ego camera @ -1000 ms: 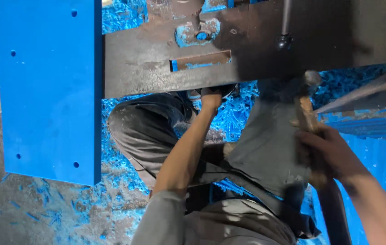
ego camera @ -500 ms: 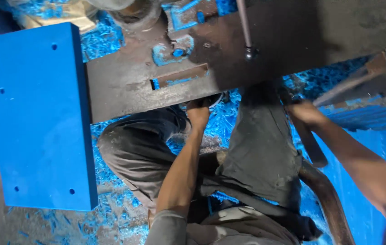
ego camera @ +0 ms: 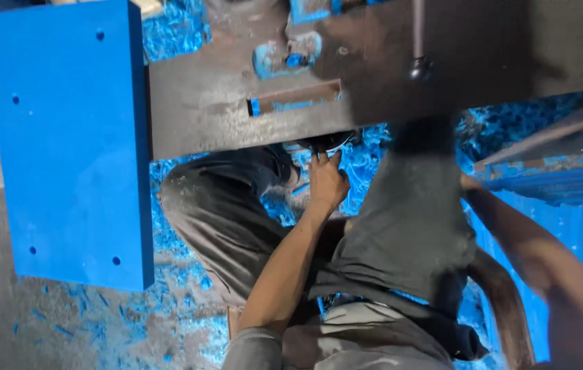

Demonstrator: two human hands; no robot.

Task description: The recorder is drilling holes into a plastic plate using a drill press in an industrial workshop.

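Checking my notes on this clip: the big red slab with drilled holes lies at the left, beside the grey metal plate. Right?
Not quite. The head view shows the slab is blue, not red. It does have drilled holes and lies at the left, beside the grey metal plate.

Grey concrete floor point(ego camera: 45, 329) strewn with blue shavings point(ego camera: 188, 301), thick blue drilled slab point(ego camera: 72, 144) left of a dark steel machine bed point(ego camera: 223, 103), dim workshop light.

We wear dusty dark-grey trousers point(ego camera: 236, 212), a grey short-sleeved shirt point(ego camera: 346, 342); our forearms point(ego camera: 284, 274) are bare.
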